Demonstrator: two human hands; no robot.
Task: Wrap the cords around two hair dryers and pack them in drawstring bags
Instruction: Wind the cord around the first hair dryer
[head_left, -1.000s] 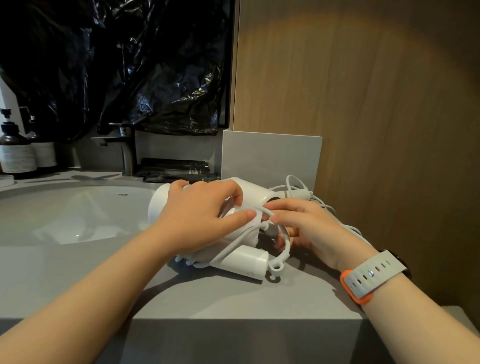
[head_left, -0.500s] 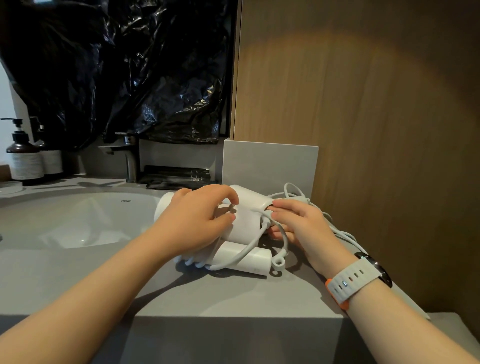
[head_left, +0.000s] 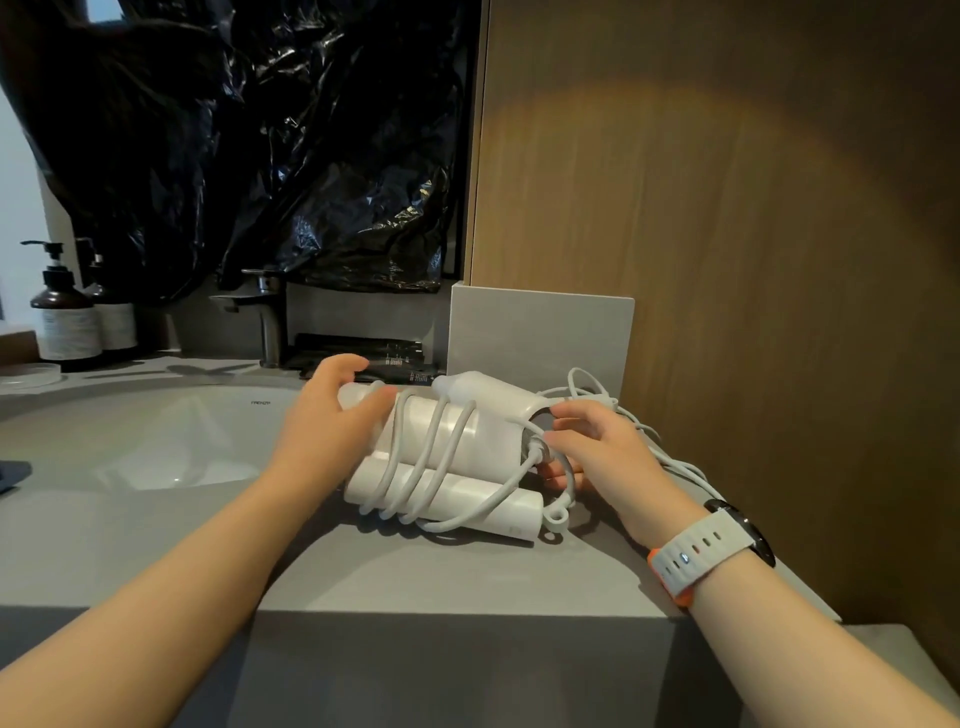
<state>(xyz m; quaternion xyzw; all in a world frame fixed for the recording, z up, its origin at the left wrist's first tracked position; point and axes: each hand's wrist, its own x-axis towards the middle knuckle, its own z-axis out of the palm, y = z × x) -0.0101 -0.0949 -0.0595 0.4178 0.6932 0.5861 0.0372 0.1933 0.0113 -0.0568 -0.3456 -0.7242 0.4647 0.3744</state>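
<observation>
A white hair dryer (head_left: 467, 436) lies folded on the grey counter (head_left: 415, 566), its handle toward me. Its white cord (head_left: 415, 457) runs in several loops round barrel and handle; the loose rest (head_left: 670, 457) trails off to the right behind my wrist. My left hand (head_left: 322, 431) grips the dryer's left end, thumb on top. My right hand (head_left: 597, 447) is at the right end, fingers curled round the cord where it leaves the dryer. No drawstring bag or second dryer is in view.
A white basin (head_left: 130, 441) and a dark tap (head_left: 265, 322) lie to the left, with two pump bottles (head_left: 67, 317) beyond. A grey box (head_left: 540, 338) stands behind the dryer against a wooden wall. Black plastic sheeting hangs above. The counter edge runs close in front.
My left hand has slid from the top of the dryer to its left end, uncovering the wound cord loops. My right hand stays at the right end on the cord.
</observation>
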